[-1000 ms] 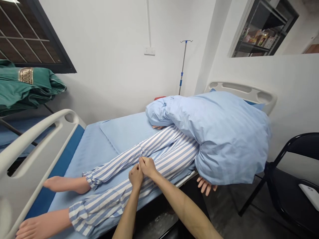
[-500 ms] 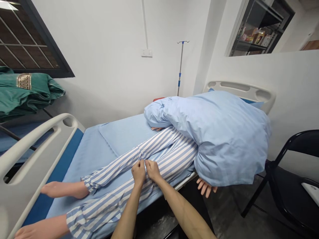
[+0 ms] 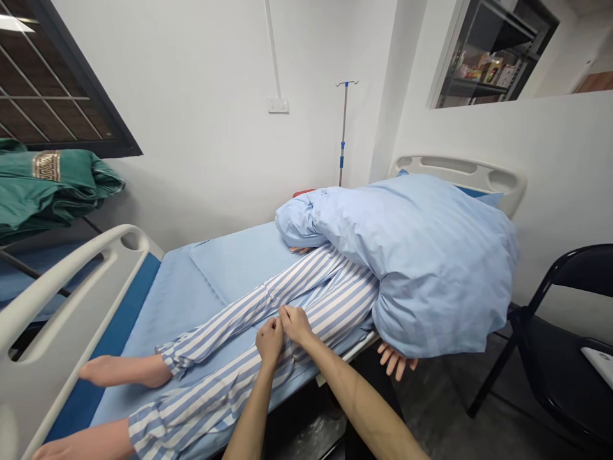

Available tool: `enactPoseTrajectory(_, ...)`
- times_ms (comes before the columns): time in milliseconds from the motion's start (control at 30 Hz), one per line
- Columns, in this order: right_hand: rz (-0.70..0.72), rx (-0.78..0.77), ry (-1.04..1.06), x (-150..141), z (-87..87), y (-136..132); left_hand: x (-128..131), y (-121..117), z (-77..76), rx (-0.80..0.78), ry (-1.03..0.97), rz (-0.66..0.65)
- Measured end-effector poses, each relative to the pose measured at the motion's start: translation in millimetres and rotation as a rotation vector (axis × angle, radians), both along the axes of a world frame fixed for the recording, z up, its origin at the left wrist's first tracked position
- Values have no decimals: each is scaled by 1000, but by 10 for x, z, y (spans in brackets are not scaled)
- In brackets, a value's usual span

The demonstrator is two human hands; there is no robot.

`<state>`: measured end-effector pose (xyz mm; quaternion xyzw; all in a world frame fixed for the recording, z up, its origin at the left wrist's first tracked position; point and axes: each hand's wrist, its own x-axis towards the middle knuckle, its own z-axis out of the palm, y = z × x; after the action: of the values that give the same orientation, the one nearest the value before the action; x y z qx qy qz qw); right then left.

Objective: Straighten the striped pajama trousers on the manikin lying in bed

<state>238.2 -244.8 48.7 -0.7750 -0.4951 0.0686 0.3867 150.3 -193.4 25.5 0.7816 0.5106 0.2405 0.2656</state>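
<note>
While both hands are drawn together over the near thigh and knee, the striped trousers (image 3: 335, 313) lie on a dummy (image 3: 271, 292) stretched out along the bed (image 3: 230, 259).

Left hand (image 3: 269, 340): fingers curled into a fist. Right hand (image 3: 295, 324): the same, just beside the left, seemingly touching it. Whether cloth is pinched inside either fist, or whether they rest on the leg or just above it, I cannot tell.

Handling, estimated: the trouser cloth looks thin, soft and loosely gathered; it should fold easily and give little resistance, with low risk of harm. The legs inside are probably stiffer and much heavier than the cloth, so a pinch of fabric would likely slide over them. Best hold for the cloth: slack folds at the knee, or the far cuff (image 3: 171, 361). For a leg: from beneath, at knee and ankle together.

Quilt (image 3: 426, 255): heaped over the upper body, bulky, soft, probably light for its volume; grip its near edge with full palms.
</note>
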Motion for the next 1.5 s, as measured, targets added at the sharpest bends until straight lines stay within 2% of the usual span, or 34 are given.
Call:
enactPoseTrajectory(100,-59,-83,-43,-16,-201,-39,14,13,44,-26,-55,9)
enactPoseTrajectory(167,-115,-83,-37,-20,-274,-30,73,32,132,-78,-97,12)
enactPoseTrajectory(267,-155,-64,4,-3,-283,-4,210,50,299,-117,-187,-8)
enactPoseTrajectory(333,-150,-36,36,16,-270,2,284,32,362,-86,-251,-15)
enactPoseTrajectory(400,-146,0,76,29,-272,-1,313,-16,340,-38,-246,-15)
enactPoseTrajectory(567,-170,62,149,36,-271,1,244,-137,93,28,13,-10)
enactPoseTrajectory(733,-78,-49,56,138,-48,-14,230,-125,32,41,140,-42)
enactPoseTrajectory(800,-16,-82,-30,201,24,-41,239,-123,37,25,130,-59)
enactPoseTrajectory(867,15,-87,-75,249,18,-79,243,-134,31,18,116,-64)
enactPoseTrajectory(1033,-91,-66,-64,253,-214,-149,237,-140,49,10,-18,-103)
enactPoseTrajectory(1133,-142,-26,-36,237,-286,-147,277,-93,178,-56,-162,-87)
enactPoseTrajectory(1233,-126,-10,-12,249,-277,-137,374,-59,362,-100,-316,-58)
enactPoseTrajectory(1300,-124,0,5,260,-264,-136,443,-71,432,-103,-423,-76)
enactPoseTrajectory(1400,-130,27,29,265,-267,-145,494,-141,364,-122,-474,-61)
enactPoseTrajectory(1500,-132,52,54,263,-278,-152,471,-230,161,-114,-330,-22)
